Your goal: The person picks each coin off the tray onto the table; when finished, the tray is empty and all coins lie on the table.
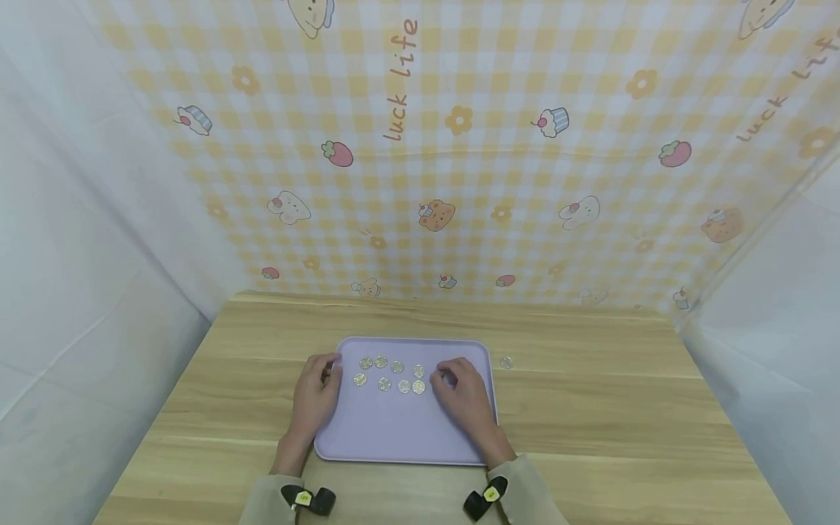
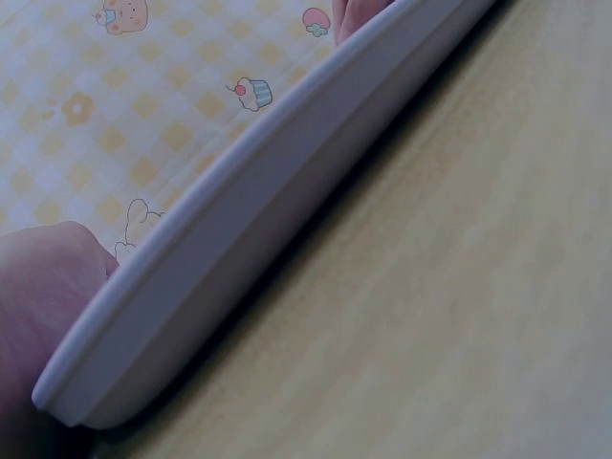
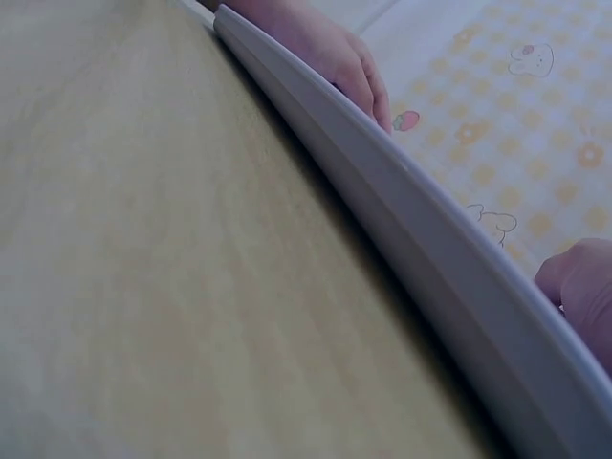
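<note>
Several round, shiny coins (image 1: 384,383) lie in two loose rows on the lilac tray (image 1: 374,437). My left hand (image 1: 315,394) rests at the tray's left rim, fingers loosely bent, fingertips right at the edge. Over the right part of the tray is my right hand (image 1: 464,394), thumb and fingers bent toward each other beside the nearest coins. A pale spot shows between them; I cannot tell whether it is a held coin. The tray's raised wall (image 2: 239,210) hides much of the left hand (image 2: 48,296) in the left wrist view and part of the right hand (image 3: 588,292) in the right wrist view.
One more coin (image 1: 507,362) lies on the wooden table (image 1: 610,408), just outside the tray's right rim. A yellow checked cloth (image 1: 499,168) hangs behind the table, with white sheets (image 1: 98,255) at the sides. Both wrists wear small black cameras (image 1: 308,499).
</note>
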Available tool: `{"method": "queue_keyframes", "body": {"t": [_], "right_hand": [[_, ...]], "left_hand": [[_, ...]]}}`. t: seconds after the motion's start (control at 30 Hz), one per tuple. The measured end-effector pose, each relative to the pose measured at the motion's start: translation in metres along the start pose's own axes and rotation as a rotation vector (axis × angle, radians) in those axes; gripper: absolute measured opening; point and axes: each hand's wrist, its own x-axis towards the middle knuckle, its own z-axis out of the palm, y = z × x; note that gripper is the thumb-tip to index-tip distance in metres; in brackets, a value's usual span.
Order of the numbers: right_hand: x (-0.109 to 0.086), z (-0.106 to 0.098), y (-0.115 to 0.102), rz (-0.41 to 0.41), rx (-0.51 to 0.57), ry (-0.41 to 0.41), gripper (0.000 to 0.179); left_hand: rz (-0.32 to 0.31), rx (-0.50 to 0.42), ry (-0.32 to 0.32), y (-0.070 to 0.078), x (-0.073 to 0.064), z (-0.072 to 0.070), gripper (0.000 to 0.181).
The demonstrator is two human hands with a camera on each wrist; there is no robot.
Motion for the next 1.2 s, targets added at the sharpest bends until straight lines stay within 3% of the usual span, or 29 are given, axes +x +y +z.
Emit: {"method": "queue_keyframes", "body": {"t": [0.33,1.2], "right_hand": [[-0.0007,0.0024,0.0039,-0.006,0.081,0.027,0.016],[-0.0004,0.0021,0.0051,-0.036,0.094,0.033,0.015]], "left_hand": [[0.009,0.011,-0.008,-0.003,0.0009,0.0012,0.037],[0.033,0.018,-0.009,-0.0015,0.0013,0.0006,0.042]]}}
